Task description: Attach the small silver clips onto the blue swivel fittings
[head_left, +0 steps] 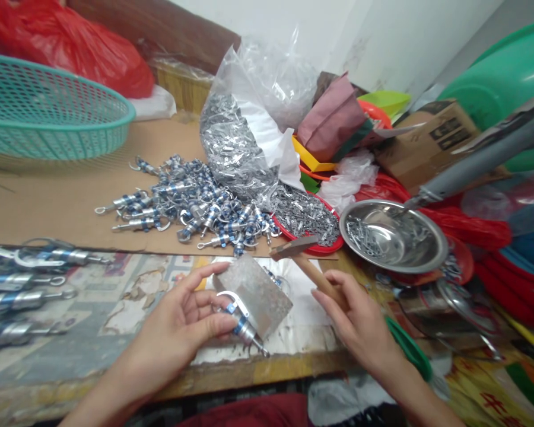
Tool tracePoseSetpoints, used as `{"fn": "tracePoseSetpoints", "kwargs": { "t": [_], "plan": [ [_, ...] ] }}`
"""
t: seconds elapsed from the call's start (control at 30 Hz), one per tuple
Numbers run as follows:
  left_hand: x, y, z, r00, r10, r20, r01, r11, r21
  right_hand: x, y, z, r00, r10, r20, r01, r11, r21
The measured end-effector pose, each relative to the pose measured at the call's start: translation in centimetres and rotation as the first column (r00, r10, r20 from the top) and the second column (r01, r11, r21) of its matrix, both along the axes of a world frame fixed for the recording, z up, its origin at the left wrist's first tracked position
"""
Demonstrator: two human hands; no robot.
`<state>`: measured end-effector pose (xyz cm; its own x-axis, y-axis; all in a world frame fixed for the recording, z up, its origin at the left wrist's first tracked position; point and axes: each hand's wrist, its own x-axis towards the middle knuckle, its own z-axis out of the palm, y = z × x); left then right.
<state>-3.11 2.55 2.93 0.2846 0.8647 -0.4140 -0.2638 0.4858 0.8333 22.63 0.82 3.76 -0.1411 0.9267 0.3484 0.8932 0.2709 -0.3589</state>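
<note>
Between the thumb and fingers of my left hand is a silver-and-blue metal fitting, with a curved hook at its upper end and a small tip pointing down to the right. It lies over the near left part of a flat metal plate; whether it touches the plate I cannot tell. My right hand is wrapped round the wooden handle of a hammer. The hammer's head is raised near the plate's far right side. Behind the plate, another fitting is partly hidden.
A pile of similar fittings lies on cardboard beyond the plate, with several more at left. Further back stand a bag of small metal parts, a red tray and a steel bowl. A green basket sits far left.
</note>
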Motion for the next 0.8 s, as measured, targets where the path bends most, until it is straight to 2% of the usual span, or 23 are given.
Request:
{"fn": "tracePoseSetpoints", "kwargs": {
  "t": [0.07, 0.13, 0.23, 0.3, 0.43, 0.5, 0.57, 0.63, 0.7, 0.8],
  "plan": [
    [0.0, -0.1, 0.0, 1.0, 0.003, -0.001, -0.003, 1.0, -0.002, -0.7, -1.3, 1.4, 0.989, 0.139, -0.04, -0.135, 0.986, 0.097],
    [0.1, -0.1, 0.0, 1.0, 0.009, 0.0, -0.009, 1.0, 0.0, -1.3, -2.3, 2.3, 0.963, 0.27, 0.007, -0.268, 0.952, 0.149],
    [0.3, -0.1, 0.1, 0.999, 0.041, -0.005, -0.041, 0.999, 0.015, -1.7, -3.1, 2.4, 0.924, 0.361, 0.125, -0.368, 0.929, 0.033],
    [0.3, -0.1, 0.1, 0.998, 0.056, -0.01, -0.056, 0.998, 0.023, -1.9, -3.3, 2.2, 0.92, 0.351, 0.174, -0.353, 0.935, -0.018],
    [0.2, 0.0, -0.4, 0.999, 0.052, 0.0, -0.052, 0.999, 0.017, -2.4, -3.3, 2.3, 0.921, 0.334, 0.2, -0.348, 0.937, 0.038],
    [0.1, 0.0, -0.5, 0.999, 0.053, 0.001, -0.053, 0.998, 0.02, -2.4, -2.6, 2.3, 0.917, 0.346, 0.196, -0.35, 0.936, -0.013],
    [0.0, 0.1, -0.5, 0.998, 0.051, -0.025, -0.051, 0.998, 0.031, -2.0, -1.3, 1.8, 0.952, 0.282, 0.121, -0.277, 0.959, -0.051],
    [-0.1, 0.0, -0.1, 0.994, 0.025, -0.105, -0.018, 0.998, 0.064, -1.2, 0.6, 0.7, 0.986, 0.165, -0.005, -0.165, 0.985, -0.057],
    [-0.1, -0.1, 0.3, 0.967, -0.002, -0.255, 0.035, 0.991, 0.127, -0.2, 2.4, -0.7, 0.994, 0.078, -0.078, -0.085, 0.992, -0.089],
    [-0.3, -0.2, 0.6, 0.869, 0.051, -0.493, 0.105, 0.953, 0.284, 0.5, 4.1, -2.4, 0.996, 0.074, -0.04, -0.079, 0.984, -0.159]
  ]
}}
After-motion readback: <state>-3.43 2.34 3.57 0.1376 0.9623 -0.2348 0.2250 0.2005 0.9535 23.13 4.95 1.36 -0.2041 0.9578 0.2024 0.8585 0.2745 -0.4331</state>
